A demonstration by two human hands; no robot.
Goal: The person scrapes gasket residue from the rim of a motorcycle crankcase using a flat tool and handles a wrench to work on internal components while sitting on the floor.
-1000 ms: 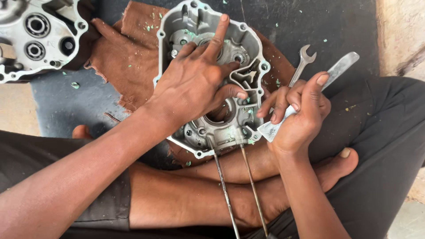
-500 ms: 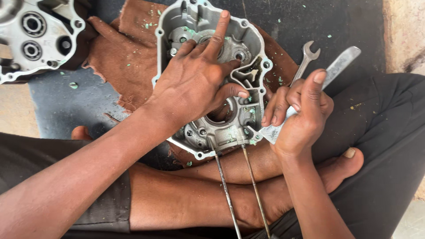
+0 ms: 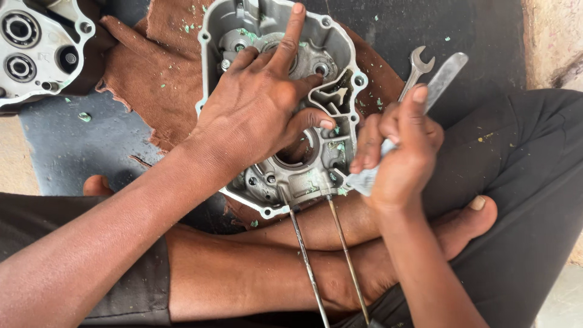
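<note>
left hand (image 3: 261,103) still flat on engine casing (image 3: 331,152) — right hand (image 3: 398,152) grip pinching flat scraper (image 3: 443,76), raised slightly.

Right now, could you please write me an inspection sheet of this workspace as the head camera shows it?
Surface: dark mat on the ground, with a brown cloth spread on it.
Job's things: grey metal engine casing lying open side up on the cloth; two thin rods run from its near edge over the person's crossed legs.
Clutter: a second casing half at far left; an open-ended spanner; green flakes scattered about.
Grippers: left hand pressed flat on the casing, index finger extended; right hand closed around a flat metal scraper at the casing's right edge.
Cables: nothing seen.
Surroundings: pale bare ground at the right.
</note>
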